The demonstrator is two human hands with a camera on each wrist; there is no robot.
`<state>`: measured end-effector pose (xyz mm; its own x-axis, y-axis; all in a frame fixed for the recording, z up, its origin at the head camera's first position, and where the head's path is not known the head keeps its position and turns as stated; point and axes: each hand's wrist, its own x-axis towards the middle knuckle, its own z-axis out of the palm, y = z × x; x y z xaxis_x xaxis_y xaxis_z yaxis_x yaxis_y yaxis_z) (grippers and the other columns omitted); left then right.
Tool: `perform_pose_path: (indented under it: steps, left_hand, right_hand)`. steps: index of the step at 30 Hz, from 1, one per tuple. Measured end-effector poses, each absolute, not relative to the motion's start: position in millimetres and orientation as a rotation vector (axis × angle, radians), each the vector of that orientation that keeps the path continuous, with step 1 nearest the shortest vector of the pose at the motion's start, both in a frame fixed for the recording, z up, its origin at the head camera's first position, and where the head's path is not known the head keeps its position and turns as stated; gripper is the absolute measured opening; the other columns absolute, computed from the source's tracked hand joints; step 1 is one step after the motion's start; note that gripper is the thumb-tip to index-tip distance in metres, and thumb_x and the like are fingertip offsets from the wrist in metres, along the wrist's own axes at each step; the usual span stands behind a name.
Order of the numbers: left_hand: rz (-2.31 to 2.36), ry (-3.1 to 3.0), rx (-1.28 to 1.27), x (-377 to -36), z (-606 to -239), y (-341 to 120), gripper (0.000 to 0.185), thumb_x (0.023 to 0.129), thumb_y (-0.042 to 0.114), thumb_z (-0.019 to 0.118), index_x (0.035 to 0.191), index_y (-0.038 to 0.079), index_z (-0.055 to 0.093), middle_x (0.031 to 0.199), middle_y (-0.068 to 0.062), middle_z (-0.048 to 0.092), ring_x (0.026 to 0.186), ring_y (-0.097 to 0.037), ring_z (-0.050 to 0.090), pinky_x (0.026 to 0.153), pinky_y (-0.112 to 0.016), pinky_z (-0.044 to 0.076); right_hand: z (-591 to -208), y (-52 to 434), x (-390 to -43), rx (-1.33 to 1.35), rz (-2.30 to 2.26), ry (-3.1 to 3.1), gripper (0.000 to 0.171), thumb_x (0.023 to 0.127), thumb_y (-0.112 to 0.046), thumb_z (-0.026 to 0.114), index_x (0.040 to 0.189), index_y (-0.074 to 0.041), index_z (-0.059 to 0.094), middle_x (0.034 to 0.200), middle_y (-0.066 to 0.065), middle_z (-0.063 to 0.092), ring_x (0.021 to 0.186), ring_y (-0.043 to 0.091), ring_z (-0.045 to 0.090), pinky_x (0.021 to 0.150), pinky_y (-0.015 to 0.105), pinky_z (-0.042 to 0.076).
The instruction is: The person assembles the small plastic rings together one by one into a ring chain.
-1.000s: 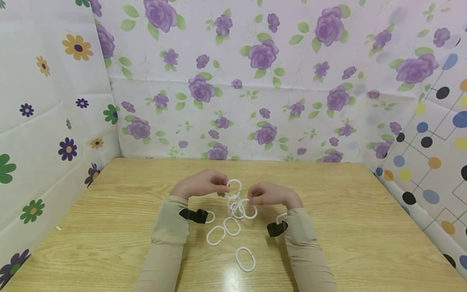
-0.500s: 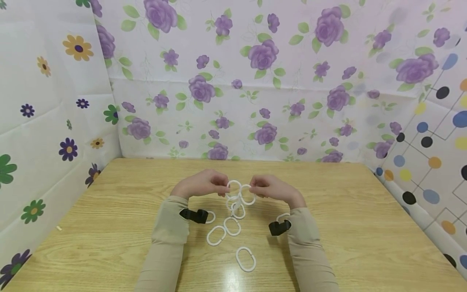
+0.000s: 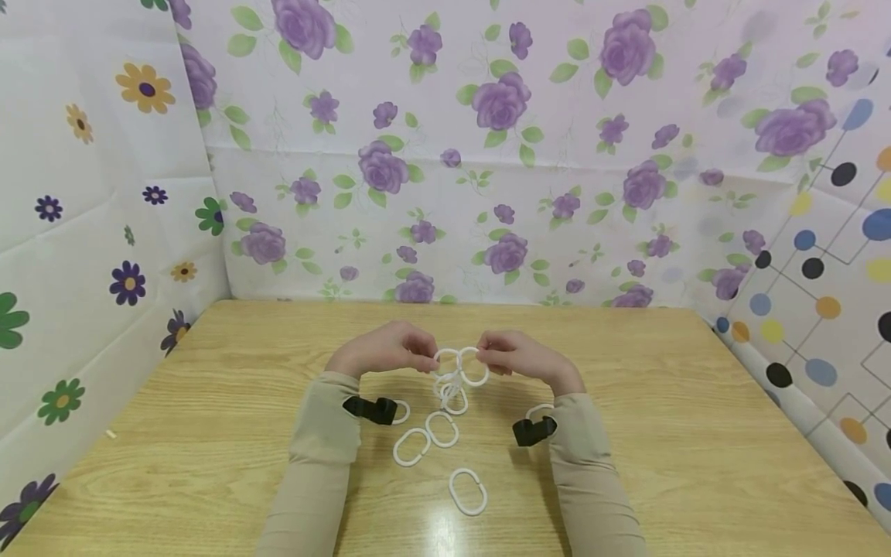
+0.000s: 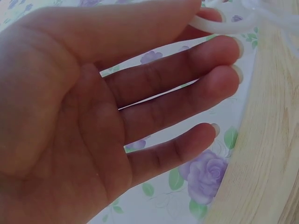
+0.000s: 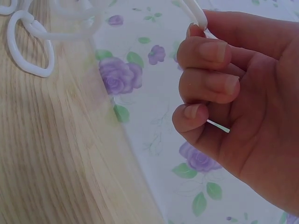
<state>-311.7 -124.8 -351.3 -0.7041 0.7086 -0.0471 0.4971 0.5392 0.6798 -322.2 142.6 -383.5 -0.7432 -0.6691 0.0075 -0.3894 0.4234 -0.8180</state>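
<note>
A light wooden table [image 3: 626, 433] fills the lower frame; white oval rings lie at lower centre: two touching [image 3: 426, 438], one alone [image 3: 468, 492]

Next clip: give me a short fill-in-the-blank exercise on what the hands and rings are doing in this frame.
1. The left hand pinches the top ring of a hanging ring chain, while the right hand pinches a single ring whose colour is ____.
2. The loose rings lie on a table made of ____.
3. Both forearms wear sleeves coloured ____.
4. The wall behind the table shows roses coloured ____.

Missing words: white; wood; beige; purple
</note>
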Motion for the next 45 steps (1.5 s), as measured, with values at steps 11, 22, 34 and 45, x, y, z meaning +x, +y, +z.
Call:
perform_pose_path:
  steps: [11,22,34,45]
  left_hand:
    - [0.947,2.463,1.007,-312.5,-353.7,-121.5,0.014,0.094,0.021,0.064,0.091,0.009,0.071,0.088,-0.004,0.070,0.077,-0.016,0.058,0.074,-0.029,0.046]
    - [0.945,2.505,1.029,-311.6,-349.5,-120.9,0.016,0.092,0.024,0.066,0.090,0.010,0.072,0.085,0.001,0.070,0.076,-0.011,0.059,0.074,-0.028,0.047]
    - [0.935,2.539,1.118,-311.9,-351.4,-118.4,0.012,0.091,0.024,0.067,0.085,0.014,0.073,0.082,0.003,0.070,0.072,-0.009,0.058,0.069,-0.026,0.048]
    - [0.899,2.606,1.206,-309.8,-350.0,-116.0,0.009,0.088,0.017,0.071,0.079,0.016,0.073,0.078,0.004,0.070,0.068,-0.006,0.055,0.065,-0.023,0.046]
  right_hand:
    - [-382.7,139.2,-320.8,-0.884,-1.266,2.319,0.018,0.101,-0.019,0.051,0.095,-0.003,0.057,0.065,0.000,0.044,0.057,0.013,0.041,0.061,0.025,0.039]
    - [-377.6,137.8,-321.6,-0.902,-1.248,2.321,0.021,0.101,-0.020,0.051,0.096,0.000,0.055,0.067,0.000,0.046,0.059,0.014,0.043,0.062,0.026,0.040]
    - [-380.1,137.9,-320.4,-0.968,-1.214,2.302,0.013,0.101,-0.016,0.050,0.097,-0.004,0.056,0.068,0.000,0.049,0.060,0.012,0.045,0.060,0.026,0.041]
    - [-381.6,136.7,-319.1,-0.972,-1.167,2.298,0.016,0.101,-0.013,0.049,0.101,0.002,0.055,0.069,0.000,0.050,0.061,0.011,0.046,0.062,0.035,0.043]
